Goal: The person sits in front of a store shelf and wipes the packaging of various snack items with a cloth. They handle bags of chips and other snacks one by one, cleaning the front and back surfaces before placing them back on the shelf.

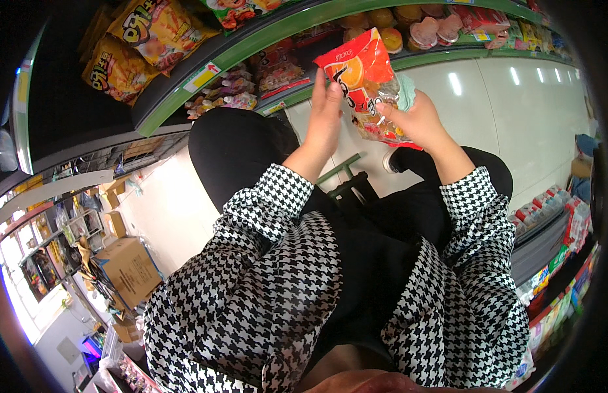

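A red and clear plastic snack bag [365, 73] printed with an orange slice is held up before me, tilted, small wrapped pieces showing through its clear part. My left hand [327, 105] holds its left edge, with part of the fingers hidden behind the bag. On the right side, my right hand [419, 120] grips the bag with the thumb across its front. A folded pale green cloth [407, 93] sits between that hand and the bag. Just beyond the bag is a low green-edged shelf [417, 59] carrying fruit-shaped cups [424, 32] and other packets.
Yellow snack bags [156, 37] fill the upper shelf at left, above jelly pouches [240, 91]. Between my black-clad knees stands a dark green metal frame [350, 182] on the pale tiled floor [473, 108]. A cardboard box [129, 270] is at left; stocked shelving [544, 240] stands at right.
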Tool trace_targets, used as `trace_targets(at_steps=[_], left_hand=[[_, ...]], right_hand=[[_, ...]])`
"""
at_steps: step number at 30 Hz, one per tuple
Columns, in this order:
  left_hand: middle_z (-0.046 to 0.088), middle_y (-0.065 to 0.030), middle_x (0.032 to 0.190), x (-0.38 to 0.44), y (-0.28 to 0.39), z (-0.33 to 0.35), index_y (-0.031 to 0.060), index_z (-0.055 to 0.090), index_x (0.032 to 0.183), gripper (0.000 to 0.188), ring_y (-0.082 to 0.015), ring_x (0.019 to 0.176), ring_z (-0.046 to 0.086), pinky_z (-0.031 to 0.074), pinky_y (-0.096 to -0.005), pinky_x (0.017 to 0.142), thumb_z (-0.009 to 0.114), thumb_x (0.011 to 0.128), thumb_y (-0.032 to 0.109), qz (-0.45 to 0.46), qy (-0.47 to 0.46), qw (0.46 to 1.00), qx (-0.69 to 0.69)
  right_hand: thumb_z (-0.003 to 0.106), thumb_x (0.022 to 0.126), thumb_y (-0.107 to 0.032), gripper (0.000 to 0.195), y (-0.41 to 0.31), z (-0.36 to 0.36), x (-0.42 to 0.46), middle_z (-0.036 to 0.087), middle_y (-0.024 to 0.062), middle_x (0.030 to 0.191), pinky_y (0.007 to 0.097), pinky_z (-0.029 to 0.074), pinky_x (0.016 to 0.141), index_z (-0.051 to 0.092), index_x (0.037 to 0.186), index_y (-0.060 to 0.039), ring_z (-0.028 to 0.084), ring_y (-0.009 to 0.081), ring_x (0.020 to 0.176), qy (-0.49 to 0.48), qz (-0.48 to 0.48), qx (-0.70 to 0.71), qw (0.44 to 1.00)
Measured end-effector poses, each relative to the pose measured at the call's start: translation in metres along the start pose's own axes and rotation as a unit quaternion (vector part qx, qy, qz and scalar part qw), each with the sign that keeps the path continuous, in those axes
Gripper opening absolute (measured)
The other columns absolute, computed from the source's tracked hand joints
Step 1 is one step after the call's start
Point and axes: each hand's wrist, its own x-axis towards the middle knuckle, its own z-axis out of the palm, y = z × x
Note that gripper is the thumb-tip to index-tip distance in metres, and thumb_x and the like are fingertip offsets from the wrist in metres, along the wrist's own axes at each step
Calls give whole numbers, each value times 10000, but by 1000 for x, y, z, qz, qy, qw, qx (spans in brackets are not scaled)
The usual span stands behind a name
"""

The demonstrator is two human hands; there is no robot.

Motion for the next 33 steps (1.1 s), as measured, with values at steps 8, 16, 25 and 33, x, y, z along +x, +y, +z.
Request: trace_targets(at_steps=[8, 16, 25, 33], left_hand=[[423, -142, 1459, 22, -58, -16, 141, 234, 1529, 813, -315, 1309, 453, 397, -464, 1079, 388, 939, 679, -76, -187, 933, -296], [529, -152, 1360, -14, -22, -30, 116, 435, 1428, 817, -347, 1209, 544, 410, -518, 1064, 440, 885, 728, -282, -278, 770, -499], [522, -154, 1370, -23, -14, -31, 113, 426, 1434, 819, -349, 1211, 544, 404, -530, 1065, 446, 886, 722, -328, -297, 747, -496], [516, -156, 1379, -23, -17, -27, 110, 418, 1440, 822, -351, 1213, 544, 399, -542, 1066, 451, 886, 716, -357, -295, 738, -491]], right_hand=[[676, 839, -325, 409, -43, 54, -37, 597, 212, 1101, 453, 506, 806, 624, 1143, -55, 602, 379, 975, 26, -156, -224, 962], [649, 822, -202, 441, -69, 55, -46, 595, 49, 1034, 364, 536, 745, 642, 1259, -252, 597, 253, 967, -97, -387, -300, 866], [619, 817, -179, 347, -55, 61, -43, 544, -31, 1394, 537, 291, 1146, 682, 1154, -235, 417, 222, 1373, -195, -454, -285, 821], [607, 685, 32, 578, -70, 17, -9, 507, 25, 1443, 549, 255, 1163, 665, 1205, -215, 371, 259, 1410, -47, -388, -397, 831]])
